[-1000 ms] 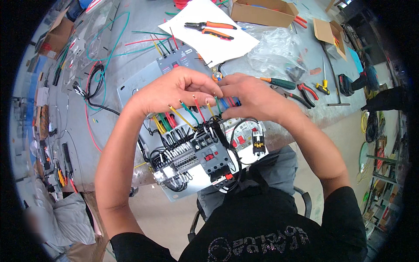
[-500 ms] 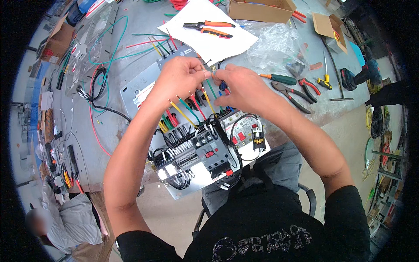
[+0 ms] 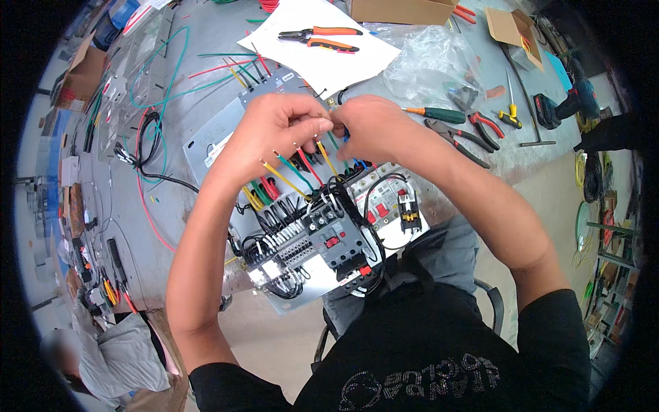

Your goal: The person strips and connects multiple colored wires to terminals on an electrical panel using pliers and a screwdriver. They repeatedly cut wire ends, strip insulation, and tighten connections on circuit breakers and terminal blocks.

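My left hand point(image 3: 285, 130) is closed, thumb and forefinger pinched together above a panel of electrical parts. My right hand point(image 3: 374, 127) meets it there, fingers curled at the upper end of a green wire point(image 3: 333, 141). The fingers hide that wire end, and what the left pinch holds cannot be made out. Below the hands, yellow point(image 3: 287, 179), green and red wires with bare tips stand up from the panel. A dark contactor point(image 3: 336, 240), a terminal block point(image 3: 296, 254) and circuit breakers point(image 3: 384, 206) sit on the white mounting plate point(image 3: 316, 281), which overhangs the table edge near my lap.
Wire strippers point(image 3: 322, 38) lie on white paper point(image 3: 329, 69) at the back. On the right are clear plastic bags point(image 3: 432, 65), a green-handled screwdriver point(image 3: 443, 115), pliers point(image 3: 484, 130) and a cordless drill point(image 3: 570, 103). A bundle of black cable point(image 3: 144, 141) lies left. Another person sits at lower left.
The hands stay together at the wire end, and the right hand has turned slightly, its fingers curling in more. The whole view has shifted a little.
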